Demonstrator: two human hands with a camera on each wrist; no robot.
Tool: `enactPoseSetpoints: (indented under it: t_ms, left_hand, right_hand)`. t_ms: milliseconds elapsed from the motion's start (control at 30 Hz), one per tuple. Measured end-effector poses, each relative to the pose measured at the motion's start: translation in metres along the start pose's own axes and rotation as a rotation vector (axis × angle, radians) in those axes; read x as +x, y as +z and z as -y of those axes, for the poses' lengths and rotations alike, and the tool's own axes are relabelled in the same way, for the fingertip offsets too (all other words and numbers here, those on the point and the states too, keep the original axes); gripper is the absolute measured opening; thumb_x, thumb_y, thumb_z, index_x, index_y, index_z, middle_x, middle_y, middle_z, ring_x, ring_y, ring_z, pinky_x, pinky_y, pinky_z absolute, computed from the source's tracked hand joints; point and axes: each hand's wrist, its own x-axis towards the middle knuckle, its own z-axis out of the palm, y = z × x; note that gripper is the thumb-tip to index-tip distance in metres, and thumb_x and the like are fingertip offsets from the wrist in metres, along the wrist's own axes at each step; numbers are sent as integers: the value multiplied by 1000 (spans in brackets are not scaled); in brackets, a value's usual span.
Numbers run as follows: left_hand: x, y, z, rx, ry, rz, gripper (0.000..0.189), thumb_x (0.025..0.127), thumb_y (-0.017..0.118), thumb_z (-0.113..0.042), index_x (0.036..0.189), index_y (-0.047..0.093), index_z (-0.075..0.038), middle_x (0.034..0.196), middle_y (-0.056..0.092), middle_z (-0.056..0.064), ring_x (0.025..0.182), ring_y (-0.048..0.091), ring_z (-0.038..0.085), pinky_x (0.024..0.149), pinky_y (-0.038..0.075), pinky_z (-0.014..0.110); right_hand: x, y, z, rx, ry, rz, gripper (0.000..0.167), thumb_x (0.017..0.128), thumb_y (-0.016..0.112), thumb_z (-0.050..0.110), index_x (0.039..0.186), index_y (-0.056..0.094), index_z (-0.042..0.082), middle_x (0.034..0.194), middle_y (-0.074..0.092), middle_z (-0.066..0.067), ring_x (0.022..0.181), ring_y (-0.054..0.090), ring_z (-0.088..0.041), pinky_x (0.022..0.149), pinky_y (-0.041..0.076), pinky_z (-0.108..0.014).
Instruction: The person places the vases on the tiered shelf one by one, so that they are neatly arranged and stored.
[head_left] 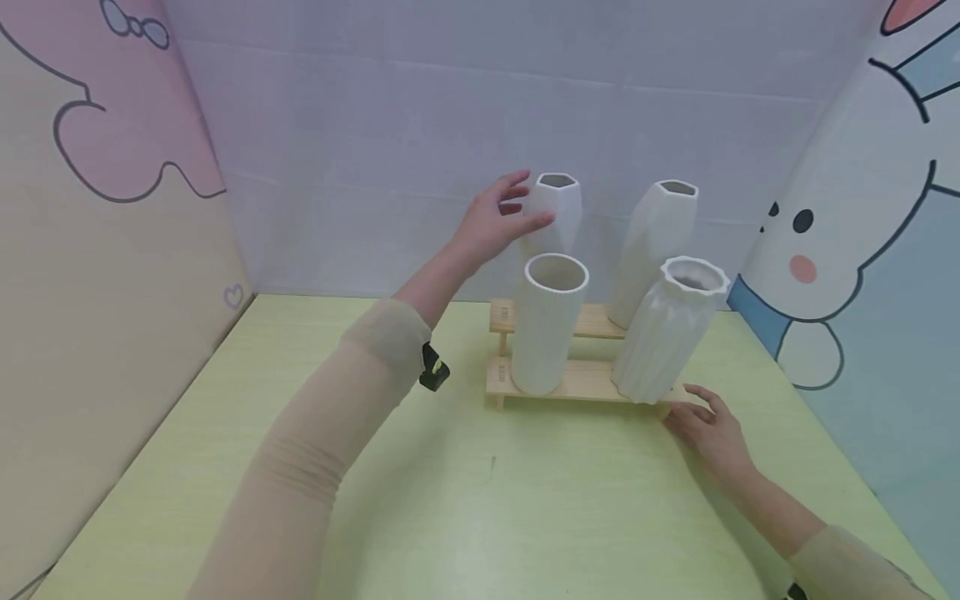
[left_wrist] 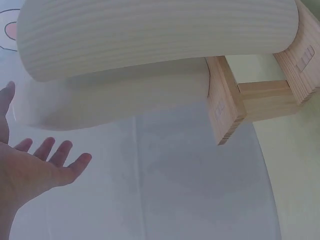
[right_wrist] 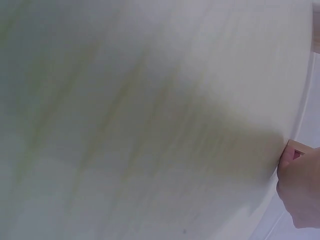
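A two-step wooden stand (head_left: 588, 382) carries several white vases. My left hand (head_left: 498, 218) reaches up beside the faceted vase (head_left: 561, 229) at the back left, with fingers spread and thumb across its front in the head view. In the left wrist view the left hand (left_wrist: 35, 175) has loosely bent, separated fingers by the vase's top end. A ribbed cylindrical vase (head_left: 551, 333) stands in front of it. At the stand's lower right end, my right hand (head_left: 708, 433) grips the wood, beside a pleated vase (head_left: 667, 333) with a wavy rim. Wood (right_wrist: 298, 146) shows at its fingers in the right wrist view.
Another faceted vase (head_left: 656, 237) leans rightward in the head view on the back step. The pale yellow-green table (head_left: 450, 500) meets a whitish back sheet (head_left: 375, 167) behind the stand. Cartoon-printed panels (head_left: 862, 250) flank both sides.
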Motion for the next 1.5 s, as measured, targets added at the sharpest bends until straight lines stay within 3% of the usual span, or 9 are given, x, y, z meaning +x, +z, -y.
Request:
enactPoseSetpoints:
  t_ms: [233, 333, 467, 633, 667, 800, 967, 1333, 1500]
  left_hand:
    - [-16, -16, -5, 35, 38, -12, 78, 80, 74, -35, 146, 35, -22, 142, 46, 4, 129, 45, 22, 101, 43, 33]
    - [-24, -25, -5, 38, 29, -11, 78, 80, 74, -37, 146, 35, -25, 143, 46, 0, 130, 44, 19, 101, 43, 33]
    - [-36, -38, -2, 59, 10, -10, 77, 80, 74, -40, 145, 34, -28, 142, 46, -5, 130, 43, 14, 102, 43, 34]
    - [-54, -58, 5, 138, -10, -13, 76, 82, 71, -42, 146, 32, -31, 144, 44, -7, 131, 41, 11, 103, 41, 36]
    - [-57, -61, 7, 151, -11, -11, 75, 83, 70, -42, 146, 32, -31, 145, 43, -6, 132, 41, 12, 104, 40, 37]
    - [-70, -72, 13, 214, -3, -6, 73, 85, 66, -44, 147, 31, -30, 146, 41, -5, 133, 39, 14, 107, 36, 40]
    - [-89, -80, 17, 283, 15, -25, 70, 87, 64, -44, 147, 32, -26, 146, 42, -1, 134, 38, 19, 109, 32, 45]
    - [-130, -93, 31, 429, 99, -64, 68, 90, 61, -41, 147, 32, -17, 148, 39, 3, 138, 31, 20, 110, 29, 47]
    - [-148, -94, 36, 506, 125, -72, 68, 91, 61, -40, 147, 31, -16, 150, 35, 3, 139, 29, 23, 112, 25, 47]
  right_hand:
    - [-2, -1, 10, -132, 21, 6, 53, 95, 57, 18, 138, 29, 4, 95, 64, 13, 87, 66, -2, 79, 53, -19]
    - [-4, 0, 14, -260, 9, -11, 60, 95, 57, 23, 141, 26, -2, 115, 61, -4, 88, 64, 2, 79, 53, -19]
    - [-5, 2, 19, -403, -73, -41, 61, 97, 54, 25, 141, 27, -8, 136, 40, -28, 91, 58, 11, 80, 52, -15]
    - [-9, 3, 31, -585, -210, -97, 54, 97, 53, 29, 136, 39, -5, 129, 52, -15, 94, 48, 18, 77, 46, -7]
    - [-10, 4, 34, -623, -226, -107, 54, 97, 53, 30, 136, 40, -4, 129, 53, -14, 95, 46, 20, 83, 47, -12]
    - [-14, 10, 46, -738, -310, -158, 49, 96, 54, 31, 135, 46, 2, 131, 51, -22, 96, 41, 22, 90, 45, -16]
    - [-19, 17, 67, -772, -430, -217, 45, 95, 57, 25, 133, 48, 4, 129, 54, -16, 101, 44, 19, 79, 39, 1]
    - [-31, 25, 104, -790, -675, -292, 49, 89, 65, 11, 134, 49, 5, 132, 52, 4, 117, 40, 14, 93, 35, -2]
    - [-43, 37, 112, -820, -716, -315, 52, 87, 67, 8, 136, 48, 11, 137, 50, 0, 125, 37, 9, 97, 31, -3]
